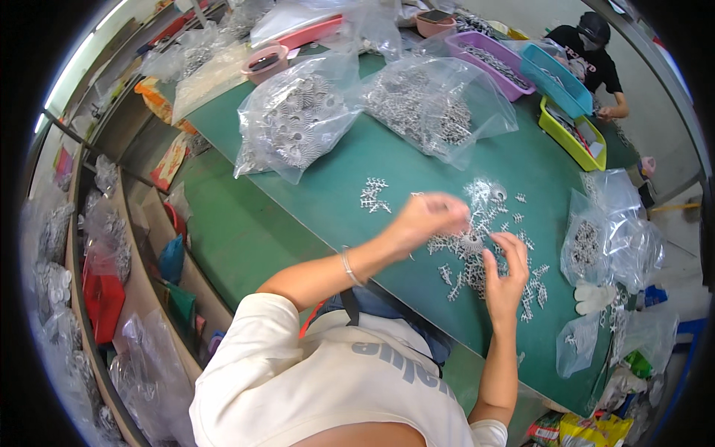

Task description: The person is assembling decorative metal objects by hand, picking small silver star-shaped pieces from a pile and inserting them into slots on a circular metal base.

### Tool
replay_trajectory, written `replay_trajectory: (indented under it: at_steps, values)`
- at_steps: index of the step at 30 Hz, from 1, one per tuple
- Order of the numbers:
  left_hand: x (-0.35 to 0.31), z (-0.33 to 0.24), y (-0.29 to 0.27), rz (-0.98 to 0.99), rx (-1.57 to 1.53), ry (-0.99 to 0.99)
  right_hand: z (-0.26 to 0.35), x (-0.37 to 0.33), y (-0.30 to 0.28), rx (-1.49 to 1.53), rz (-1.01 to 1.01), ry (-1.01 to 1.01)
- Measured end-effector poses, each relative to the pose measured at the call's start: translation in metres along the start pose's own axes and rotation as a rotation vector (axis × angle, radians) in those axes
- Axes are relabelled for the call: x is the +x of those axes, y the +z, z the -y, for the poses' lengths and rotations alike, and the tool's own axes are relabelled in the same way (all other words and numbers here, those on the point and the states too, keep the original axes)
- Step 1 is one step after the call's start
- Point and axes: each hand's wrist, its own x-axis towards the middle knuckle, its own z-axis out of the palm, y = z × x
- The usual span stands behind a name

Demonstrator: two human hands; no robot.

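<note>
Silver-grey branching pieces [474,274] are lying in a loose heap before you on the green table [328,190], right of its near-left edge. Your left hand [430,216] is blurring above the heap's left side and hiding part of it; you are showing too little to tell whether it is gripping anything. Your right hand [509,270] is standing at the heap, its thumb and bent fingers parting. A small cluster [375,195] is lying apart on the left. On the right, a white glove [594,298] is resting near the table's edge, and far right a co-worker [592,56] is bending over the baskets' end.

Beyond your hands, two clear bags are bulging: the left bag [298,123] is holding fan-like rounds, the right bag [421,104] many small grey pieces. Far right, a purple basket [516,93] is holding grey pieces, a blue basket [555,95] is sitting next to it, and a yellow-green basket [590,161] is carrying mixed items.
</note>
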Motion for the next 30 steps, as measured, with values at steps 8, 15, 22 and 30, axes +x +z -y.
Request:
replay_trajectory:
  at_steps: [8, 15, 22, 30]
  values:
    - [0.001, -0.134, -0.165, -1.046, 1.554, 0.955, -0.044, 0.005, -0.026, 0.006, 0.265, 0.206]
    - [0.015, -0.104, -0.163, -0.832, 1.828, 0.786, -0.122, 0.067, 0.025, -0.307, 0.093, -0.023]
    - [-0.01, -0.043, -0.043, -0.416, 1.323, 1.007, -0.129, 0.092, 0.047, -0.601, 0.153, -0.091]
    - [0.023, 0.05, 0.009, 0.215, 1.351, 0.608, -0.093, 0.049, -0.011, 0.712, 0.012, 0.672]
